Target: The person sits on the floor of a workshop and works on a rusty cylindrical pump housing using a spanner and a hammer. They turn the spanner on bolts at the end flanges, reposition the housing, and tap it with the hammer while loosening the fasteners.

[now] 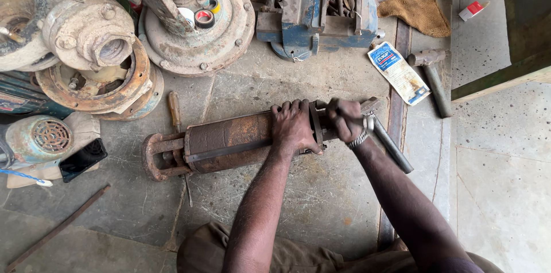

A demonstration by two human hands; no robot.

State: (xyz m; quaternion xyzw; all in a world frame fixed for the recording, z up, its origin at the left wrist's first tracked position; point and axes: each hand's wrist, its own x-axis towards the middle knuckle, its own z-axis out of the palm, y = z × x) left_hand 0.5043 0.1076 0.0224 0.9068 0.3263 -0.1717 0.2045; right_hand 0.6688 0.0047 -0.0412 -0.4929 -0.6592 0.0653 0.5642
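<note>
- A long rusty pump body lies on its side on the concrete floor, about in the middle of it, with its length running from left to right.
- The left hand rests on top of the pump body near its right end, the fingers curled over the far side and pressing on the metal.
- The right hand is just beside the left one, at the right end of the pump body. It is closed in a fist around the head of a pipe wrench, and the handle of the wrench goes down and to the right over the floor.
- The two hands are very near each other; only a flange of the pump body is between them.
- At the left end of the pump body there is a rusty bracket, and a screwdriver with a wooden handle lies just behind it.
- In front of the pump body, toward the person, the floor is bare. To the right it is also open, up to a metal strip in the floor.
- Behind the pump body the room is more crowded: a blue bench vise, round rusty pump casings and a white printed packet with a hammer beside it.
- At the left edge of the floor are a small motor and a black phone.
- A thin metal rod lies near the lower left corner.
</note>
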